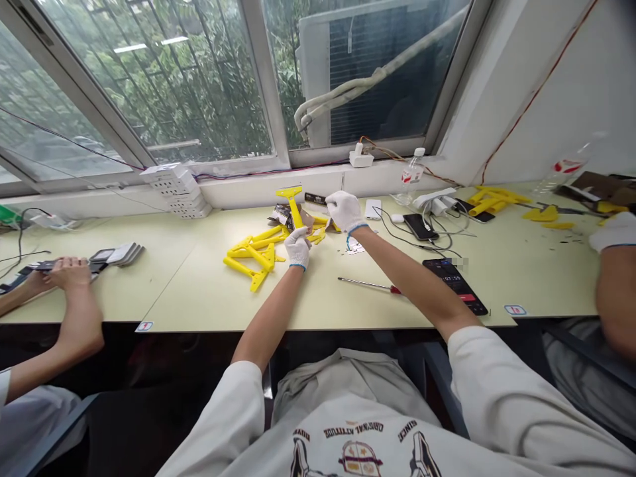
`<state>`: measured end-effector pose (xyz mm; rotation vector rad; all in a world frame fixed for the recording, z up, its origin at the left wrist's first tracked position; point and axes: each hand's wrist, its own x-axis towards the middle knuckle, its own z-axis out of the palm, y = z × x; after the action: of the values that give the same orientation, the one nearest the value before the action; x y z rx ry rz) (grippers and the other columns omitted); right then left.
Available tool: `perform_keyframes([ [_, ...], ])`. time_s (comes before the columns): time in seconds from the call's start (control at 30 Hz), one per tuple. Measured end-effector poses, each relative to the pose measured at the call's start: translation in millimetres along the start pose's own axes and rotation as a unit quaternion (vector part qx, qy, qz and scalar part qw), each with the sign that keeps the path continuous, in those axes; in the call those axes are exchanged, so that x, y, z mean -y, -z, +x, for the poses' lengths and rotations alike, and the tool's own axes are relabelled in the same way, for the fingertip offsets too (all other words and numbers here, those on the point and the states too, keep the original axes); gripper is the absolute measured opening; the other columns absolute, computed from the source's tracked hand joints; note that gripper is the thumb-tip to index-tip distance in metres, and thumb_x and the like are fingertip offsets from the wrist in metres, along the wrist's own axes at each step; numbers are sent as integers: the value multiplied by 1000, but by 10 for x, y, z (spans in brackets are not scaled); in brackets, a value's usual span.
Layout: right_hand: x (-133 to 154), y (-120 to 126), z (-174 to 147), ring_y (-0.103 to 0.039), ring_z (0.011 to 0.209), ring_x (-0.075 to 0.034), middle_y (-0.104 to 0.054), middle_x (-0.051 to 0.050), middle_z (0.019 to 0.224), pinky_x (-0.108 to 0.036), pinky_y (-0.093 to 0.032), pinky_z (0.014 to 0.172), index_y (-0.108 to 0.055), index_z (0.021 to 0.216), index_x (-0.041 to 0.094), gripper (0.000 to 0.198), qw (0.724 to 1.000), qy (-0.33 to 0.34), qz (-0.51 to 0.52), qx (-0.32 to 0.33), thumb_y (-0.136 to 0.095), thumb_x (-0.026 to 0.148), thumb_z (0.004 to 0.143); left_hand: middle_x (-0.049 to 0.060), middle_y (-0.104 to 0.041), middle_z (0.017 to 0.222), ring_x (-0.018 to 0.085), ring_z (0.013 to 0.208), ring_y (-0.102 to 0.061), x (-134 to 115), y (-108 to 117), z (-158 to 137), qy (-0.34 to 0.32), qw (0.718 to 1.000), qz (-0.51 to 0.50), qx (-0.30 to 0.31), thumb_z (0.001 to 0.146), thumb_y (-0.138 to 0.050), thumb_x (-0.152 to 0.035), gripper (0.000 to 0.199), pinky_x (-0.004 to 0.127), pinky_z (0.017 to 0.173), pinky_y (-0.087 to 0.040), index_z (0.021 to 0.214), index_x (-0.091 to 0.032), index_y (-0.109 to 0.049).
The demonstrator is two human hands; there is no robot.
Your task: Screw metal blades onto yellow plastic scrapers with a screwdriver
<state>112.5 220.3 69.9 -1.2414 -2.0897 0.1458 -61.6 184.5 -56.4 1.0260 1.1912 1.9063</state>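
Note:
My left hand, in a white glove with a blue cuff, grips the handle of a yellow scraper. The scraper stands upright with its wide head at the top. Just right of it, my gloved right hand is closed; what its fingers hold, if anything, is hidden. A black strip with pale print reaches up to its fingertips, and I cannot tell whether it is pinched. Several more yellow scrapers lie piled to the left of my left hand. Behind the raised scraper are dark printed packets.
A screwdriver lies beneath my right forearm, near a phone. Cables, another phone and a bottle are to the right. White boxes stand by the window. Co-workers' hands are at left and, gloved, at right.

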Motion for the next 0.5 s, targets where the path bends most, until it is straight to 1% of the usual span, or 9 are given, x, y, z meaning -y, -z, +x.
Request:
perform_keyframes([
  [0.07, -19, -11, -243, -66, 122, -20, -74, -17, 129, -31, -47, 117, -76, 118, 9, 31, 999, -11, 16, -35, -49, 19, 107, 6, -74, 88, 12, 55, -54, -49, -12, -44, -8, 1000, -10, 13, 80, -66, -31, 21, 28, 53, -43, 93, -20, -78],
  [0.13, -49, -87, -505, -69, 110, -18, -76, -13, 119, -25, -51, 107, -76, 110, 11, 24, 993, -15, 87, -78, -54, 19, 102, 7, -74, 93, 14, 63, -60, -83, -11, -73, -9, 999, -24, 36, 76, -65, -28, 24, 28, 58, -47, 96, -20, -75],
  [0.2, -101, -222, -744, -70, 106, -16, -76, -11, 117, -22, -53, 101, -73, 121, 10, 32, 986, -13, 137, -96, -53, 12, 97, 7, -73, 96, 17, 72, -65, -96, -1, -85, -4, 997, -45, 61, 70, -64, -26, 32, 29, 64, -50, 101, -20, -74],
  [0.23, -131, -302, -845, -70, 103, -16, -76, -10, 116, -23, -54, 98, -73, 128, 11, 38, 986, -2, 142, -89, -53, 12, 96, 7, -73, 97, 18, 77, -67, -97, 6, -85, -2, 996, -52, 68, 69, -64, -26, 35, 29, 66, -51, 101, -20, -74],
  [0.27, -161, -386, -929, -70, 105, -17, -76, -10, 117, -24, -54, 98, -75, 127, 12, 39, 987, 16, 140, -75, -54, 11, 94, 7, -73, 97, 19, 81, -68, -97, 12, -83, -2, 996, -58, 71, 68, -63, -27, 35, 29, 68, -51, 101, -20, -73],
  [0.3, -185, -468, -997, -69, 112, -19, -76, -10, 120, -26, -53, 103, -79, 123, 14, 36, 988, 51, 134, -49, -55, 12, 95, 7, -73, 98, 21, 85, -68, -96, 17, -80, -9, 996, -56, 62, 69, -63, -29, 33, 29, 69, -51, 99, -20, -72],
  [0.33, -202, -544, -1047, -69, 110, -21, -75, -10, 114, -29, -53, 100, -83, 114, 16, 31, 989, 75, 122, -39, -57, 13, 96, 7, -73, 97, 22, 87, -69, -97, 22, -78, -13, 997, -48, 55, 69, -64, -31, 29, 30, 71, -52, 95, -20, -71],
  [0.43, -183, -708, -1122, -68, 103, -21, -73, -10, 108, -32, -54, 96, -86, 106, 18, 29, 986, 83, 139, -30, -59, 16, 98, 7, -75, 101, 26, 96, -71, -112, 42, -85, -42, 998, -26, 47, 75, -67, -36, 26, 38, 86, -57, 95, -21, -73],
  [0.5, -127, -756, -1134, -67, 100, -21, -73, -9, 107, -33, -54, 93, -86, 105, 19, 28, 986, 74, 146, -31, -59, 17, 97, 8, -76, 106, 29, 106, -71, -125, 66, -100, -77, 995, -9, 66, 78, -66, -36, 26, 43, 99, -57, 97, -21, -75],
])
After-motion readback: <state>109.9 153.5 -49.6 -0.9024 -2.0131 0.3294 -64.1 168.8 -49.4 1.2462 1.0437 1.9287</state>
